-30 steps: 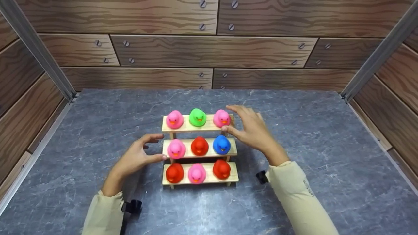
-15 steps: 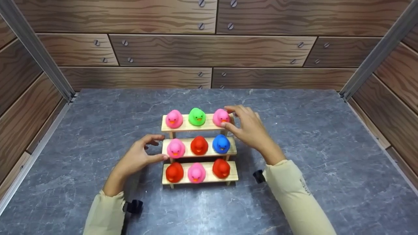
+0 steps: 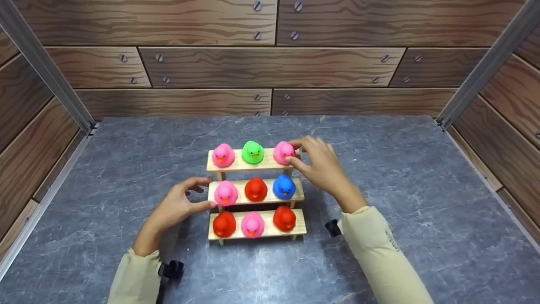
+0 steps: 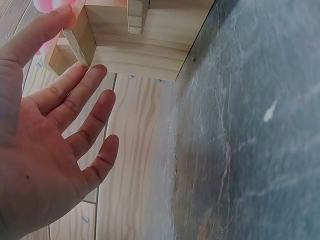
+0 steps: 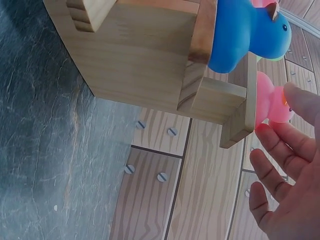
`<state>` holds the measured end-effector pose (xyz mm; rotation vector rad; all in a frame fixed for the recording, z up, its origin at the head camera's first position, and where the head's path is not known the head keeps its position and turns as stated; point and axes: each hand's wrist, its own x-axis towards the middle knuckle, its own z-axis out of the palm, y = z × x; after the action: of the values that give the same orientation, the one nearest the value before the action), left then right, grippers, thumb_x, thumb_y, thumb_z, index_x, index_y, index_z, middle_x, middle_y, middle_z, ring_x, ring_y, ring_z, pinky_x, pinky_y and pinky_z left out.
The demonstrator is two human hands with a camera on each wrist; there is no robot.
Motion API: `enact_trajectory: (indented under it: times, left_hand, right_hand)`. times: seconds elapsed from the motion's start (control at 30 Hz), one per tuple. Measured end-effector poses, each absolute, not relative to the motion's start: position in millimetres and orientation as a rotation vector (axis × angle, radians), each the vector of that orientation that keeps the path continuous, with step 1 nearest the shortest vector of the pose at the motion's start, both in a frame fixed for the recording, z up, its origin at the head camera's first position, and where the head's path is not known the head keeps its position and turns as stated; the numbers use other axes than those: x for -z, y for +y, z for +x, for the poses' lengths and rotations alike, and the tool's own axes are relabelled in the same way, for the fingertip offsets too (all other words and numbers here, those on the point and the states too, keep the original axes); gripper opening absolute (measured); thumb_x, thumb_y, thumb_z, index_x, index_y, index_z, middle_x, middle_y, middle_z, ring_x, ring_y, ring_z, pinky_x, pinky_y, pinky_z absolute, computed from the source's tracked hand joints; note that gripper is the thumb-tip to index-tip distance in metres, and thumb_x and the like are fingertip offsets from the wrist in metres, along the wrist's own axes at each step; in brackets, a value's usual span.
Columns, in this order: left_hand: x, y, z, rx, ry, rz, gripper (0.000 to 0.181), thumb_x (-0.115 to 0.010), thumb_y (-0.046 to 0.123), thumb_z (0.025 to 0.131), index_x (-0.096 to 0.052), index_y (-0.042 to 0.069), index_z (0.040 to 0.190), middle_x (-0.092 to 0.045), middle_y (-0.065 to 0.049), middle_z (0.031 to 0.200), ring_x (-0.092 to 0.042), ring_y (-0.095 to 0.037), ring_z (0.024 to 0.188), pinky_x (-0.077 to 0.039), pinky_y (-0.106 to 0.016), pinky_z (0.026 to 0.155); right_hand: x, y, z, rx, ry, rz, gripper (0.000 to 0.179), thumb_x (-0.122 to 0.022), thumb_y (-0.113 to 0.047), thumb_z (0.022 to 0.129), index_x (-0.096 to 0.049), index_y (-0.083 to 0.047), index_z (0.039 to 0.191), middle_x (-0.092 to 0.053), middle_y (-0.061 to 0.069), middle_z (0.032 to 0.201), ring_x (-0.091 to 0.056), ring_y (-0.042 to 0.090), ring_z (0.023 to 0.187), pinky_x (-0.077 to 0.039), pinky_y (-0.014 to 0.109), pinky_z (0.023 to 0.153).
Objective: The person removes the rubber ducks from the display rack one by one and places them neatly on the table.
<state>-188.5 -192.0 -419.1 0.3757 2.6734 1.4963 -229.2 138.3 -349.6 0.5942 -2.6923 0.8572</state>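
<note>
A three-tiered wooden stand point(image 3: 268, 164) bears three rubber ducks on each shelf. On the top shelf, my right hand point(image 3: 322, 169) pinches the right-hand pink duck point(image 3: 283, 151) between thumb and index finger, its other fingers spread loose. The duck sits at the shelf's end, beside a green duck point(image 3: 252, 153) and another pink one point(image 3: 223, 156). My left hand point(image 3: 175, 207) has its fingers extended at the left end of the middle shelf, with thumb and fingertips right at the wood in the left wrist view. Nothing is held in it.
The middle shelf carries a pink duck point(image 3: 225, 193), a red duck point(image 3: 255, 189) and a blue duck point(image 3: 284, 187). Red, pink and red ducks fill the bottom shelf point(image 3: 270, 233). The grey marbled table point(image 3: 400, 169) is bounded by wood-patterned walls point(image 3: 270, 67).
My right hand has moved slightly left, its thumb and index finger closing on the top-right pink duck. My left hand has stayed at the stand's left side.
</note>
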Motion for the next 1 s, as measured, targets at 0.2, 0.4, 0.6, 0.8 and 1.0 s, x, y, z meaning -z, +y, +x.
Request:
enact_trajectory:
  times: [0.2,0.4,0.6,0.8,1.0]
  left_hand:
    - [419,-193,-187,-1.491,2.667,0.362,0.055,-0.08,0.025,0.078,-0.061,0.004,0.125,-0.064,-0.013,0.122,-0.057,-0.03,0.107,-0.036,-0.046,0.096]
    - [418,-192,-188,-1.51,2.644,0.345,0.055,-0.08,0.022,0.078,-0.06,0.003,0.126,-0.064,-0.014,0.122,-0.057,-0.034,0.108,-0.036,-0.045,0.096]
    - [419,-191,-187,-1.503,2.653,0.33,0.054,-0.08,0.02,0.077,-0.06,0.003,0.125,-0.065,-0.013,0.12,-0.058,-0.032,0.106,-0.037,-0.044,0.095]
    - [419,-191,-187,-1.504,2.646,0.347,0.055,-0.079,0.022,0.078,-0.06,0.002,0.125,-0.065,-0.014,0.12,-0.058,-0.031,0.105,-0.039,-0.043,0.094]
    - [422,-191,-186,-1.554,2.617,0.354,0.053,-0.078,0.02,0.079,-0.059,0.003,0.126,-0.065,-0.014,0.117,-0.058,-0.029,0.103,-0.04,-0.041,0.092]
  right_hand:
    - [349,142,-229,-0.865,-2.669,0.587,0.036,-0.07,-0.029,0.088,-0.065,-0.008,0.117,-0.066,0.01,0.107,-0.054,0.03,0.102,-0.034,0.045,0.089]
    - [346,152,-229,-0.893,-2.646,0.553,0.037,-0.07,-0.028,0.087,-0.064,-0.007,0.117,-0.066,0.012,0.108,-0.054,0.031,0.1,-0.034,0.044,0.088]
    - [347,166,-231,-0.893,-2.63,0.511,0.037,-0.07,-0.027,0.088,-0.065,-0.006,0.117,-0.066,0.013,0.11,-0.056,0.032,0.101,-0.033,0.045,0.088]
    - [347,181,-231,-0.897,-2.617,0.472,0.036,-0.07,-0.025,0.088,-0.064,-0.004,0.116,-0.066,0.016,0.108,-0.057,0.032,0.1,-0.033,0.045,0.086]
    - [349,192,-231,-0.908,-2.632,0.443,0.037,-0.07,-0.024,0.088,-0.063,-0.002,0.117,-0.064,0.017,0.109,-0.056,0.032,0.098,-0.034,0.045,0.086]
